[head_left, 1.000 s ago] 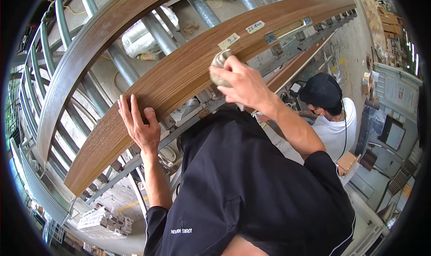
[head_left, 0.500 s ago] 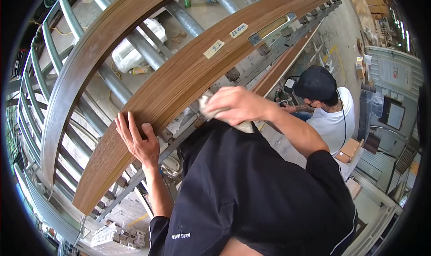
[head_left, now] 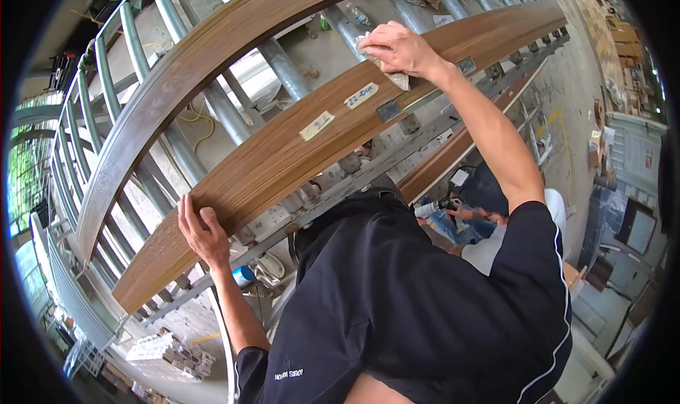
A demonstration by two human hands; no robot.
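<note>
A long, curved brown wooden board (head_left: 273, 163) lies across metal rollers, with two pale paper labels and dark metal fittings along it. My left hand (head_left: 203, 232) rests on its near left part, fingers spread and lying on the wood. Farther along, at the board's far edge, my right hand (head_left: 407, 50) is closed around a whitish rag (head_left: 399, 80). The rag touches the wood near the labels, and part of it is hidden under my fingers.
A second curved wooden piece (head_left: 159, 82) lies beyond the first on the rollers (head_left: 283, 67). To my right a co-worker's hands (head_left: 473, 213) show, partly hidden by my arm. A stack of pale bundled material (head_left: 170, 354) sits on the floor at lower left.
My right hand has moved forward and right with the rag, from the board's near edge to its far edge. My left hand stays on the board. The co-worker is now more hidden.
</note>
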